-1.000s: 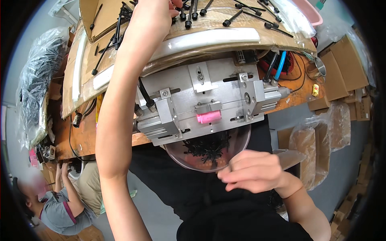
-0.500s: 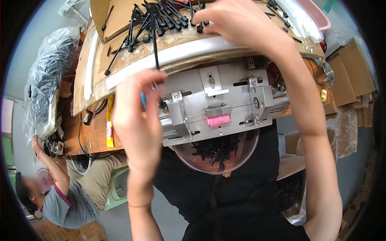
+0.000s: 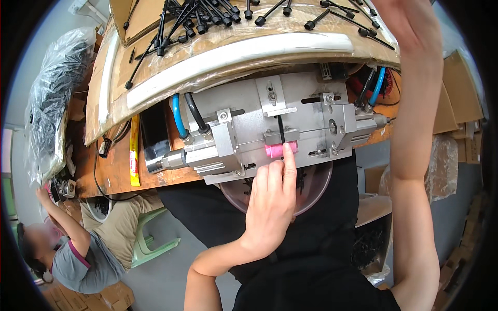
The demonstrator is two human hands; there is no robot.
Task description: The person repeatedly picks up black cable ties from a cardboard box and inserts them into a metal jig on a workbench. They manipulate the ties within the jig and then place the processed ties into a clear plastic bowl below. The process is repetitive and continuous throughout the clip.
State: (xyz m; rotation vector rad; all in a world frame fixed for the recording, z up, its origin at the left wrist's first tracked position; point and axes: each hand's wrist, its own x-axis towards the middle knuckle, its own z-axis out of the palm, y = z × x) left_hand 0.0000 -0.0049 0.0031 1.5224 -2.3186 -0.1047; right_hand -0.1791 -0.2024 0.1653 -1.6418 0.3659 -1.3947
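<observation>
A thin black rod [image 3: 280, 126] lies across the metal fixture [image 3: 306, 116], running from beneath the upper stop bracket [image 3: 272, 98] over a small metal block to the pink pad [image 3: 273, 150]. My left hand [image 3: 272, 202] comes from below. Its index finger is stretched out, the tip touching the rod's near end at the pad, while the other fingers are bent and the thumb is hidden. Up at the top right, my right hand [image 3: 412, 23] is near the cardboard's right side, blurred and cut off by the picture's edge; its fingers cannot be made out.
Several black rods with knobbed ends [image 3: 212, 15] lie on the cardboard sheet [image 3: 207, 59] behind the fixture. A clear bowl [image 3: 316, 189] of black pieces is below the fixture's front edge. Blue tubes [image 3: 178, 116] join the fixture. A co-worker [image 3: 88, 259] sits at left.
My left hand has come down and right from the fixture's left side to the pink pad, where a black rod now lies. My right hand has moved right, away from the rods.
</observation>
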